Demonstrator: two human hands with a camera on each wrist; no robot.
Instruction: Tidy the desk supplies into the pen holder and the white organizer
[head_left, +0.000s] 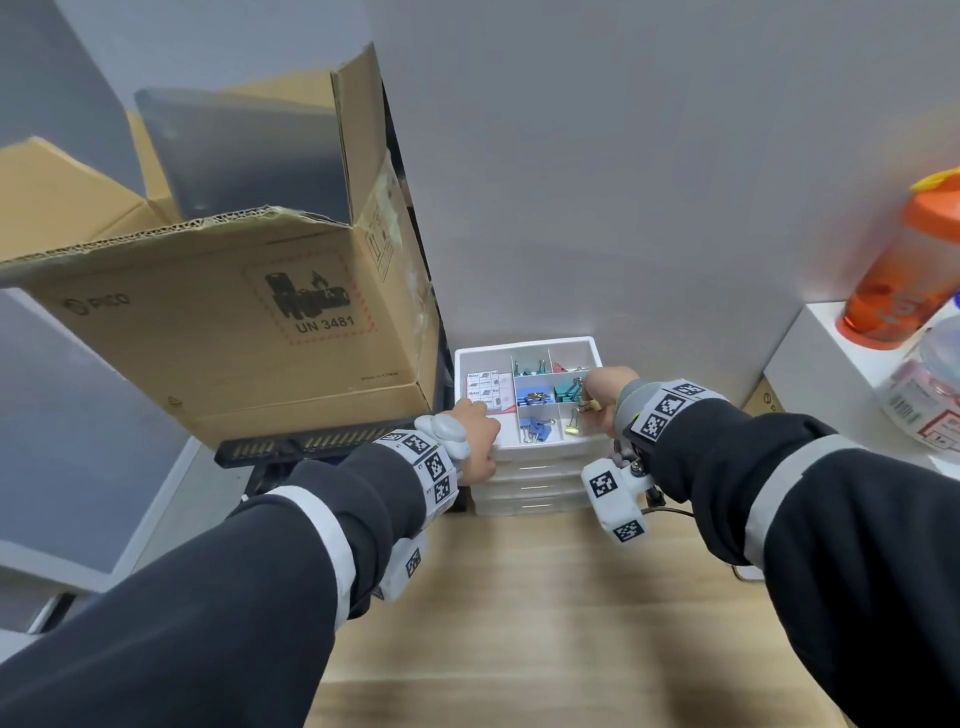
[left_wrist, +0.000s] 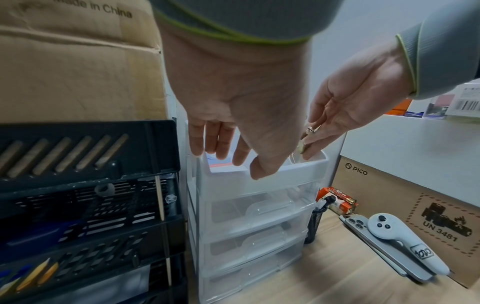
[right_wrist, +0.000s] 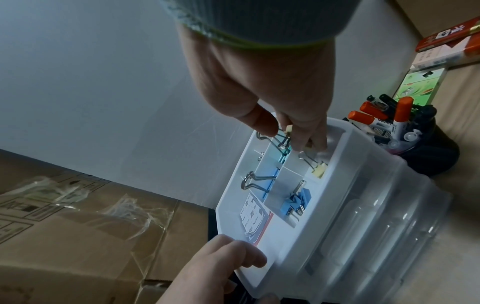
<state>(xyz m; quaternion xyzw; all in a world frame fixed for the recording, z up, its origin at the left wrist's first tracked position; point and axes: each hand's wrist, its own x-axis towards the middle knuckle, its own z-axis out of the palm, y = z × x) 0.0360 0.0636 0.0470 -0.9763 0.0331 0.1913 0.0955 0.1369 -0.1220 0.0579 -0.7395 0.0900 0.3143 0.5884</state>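
The white organizer (head_left: 530, 470) stands at the back of the desk, its top tray (right_wrist: 335, 156) split into compartments. These hold blue binder clips (right_wrist: 298, 199), a teal clip (head_left: 563, 391), a notes pad (right_wrist: 253, 218) and a small yellow clip (right_wrist: 319, 170). My right hand (right_wrist: 283, 133) hovers over the tray's right side and pinches small yellow binder clips (right_wrist: 288, 129) by their wire handles. My left hand (head_left: 483, 441) holds the tray's front left corner, fingers over the rim and thumb on the front wall (left_wrist: 259, 170). The black mesh pen holder (right_wrist: 428, 156), full of markers, stands right of the organizer.
A large open cardboard box (head_left: 234, 322) sits on a black tray rack (left_wrist: 85, 205) just left of the organizer. On the right are a white ledge with an orange bottle (head_left: 893, 270), a PICO carton (left_wrist: 415, 205), a white controller (left_wrist: 397, 232) and a phone (left_wrist: 363, 228). Wooden desk (head_left: 545, 597) lies in front.
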